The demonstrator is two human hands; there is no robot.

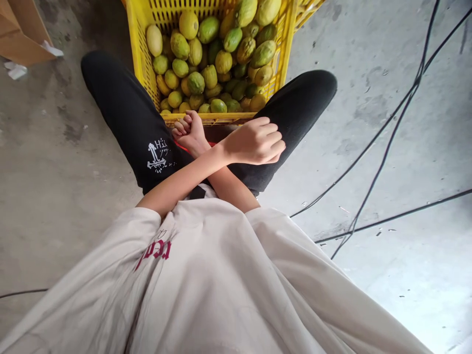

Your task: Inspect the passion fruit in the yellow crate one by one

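Observation:
My forearms cross over my lap, the left one on top. My left hand (258, 141) reaches to the right side and is closed in a fist, back upward, over my right thigh; nothing shows in it. Curled into a loose fist, my right hand (190, 132) lies on the left side, just below the near rim of a yellow plastic crate (285, 49). I see nothing held in it either. Inside the crate are many oval green and yellow fruits (196, 82), some with brownish skin. The crate stands between my spread knees.
At the upper left, a cardboard box (24, 37) stands near a white scrap (15, 70). Black cables (391, 120) cross the concrete floor (368, 147) on the right. Part of another yellow crate (308, 11) shows behind the first.

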